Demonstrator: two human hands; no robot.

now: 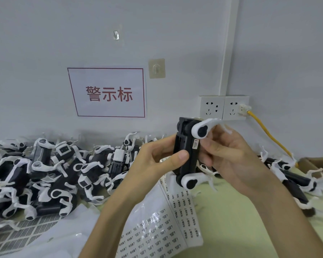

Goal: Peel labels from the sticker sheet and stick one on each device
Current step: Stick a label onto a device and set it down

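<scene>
I hold a black device [186, 151] with white legs upright above the table. My left hand [157, 161] grips its left side, thumb across the front. My right hand [229, 157] holds its right side, fingers curled against the edge where a small white label [195, 145] sits. Below it lies a sticker sheet [185, 211] with several rows of small labels, beside another sheet in a clear bag [153, 233].
A large heap of black-and-white devices [45, 174] covers the table's left. More devices [296, 183] lie at the right beside a cardboard box [317, 164]. A yellow cable [265, 131] runs from the wall sockets [224, 108]. A gridded sheet [22, 231] lies at the lower left.
</scene>
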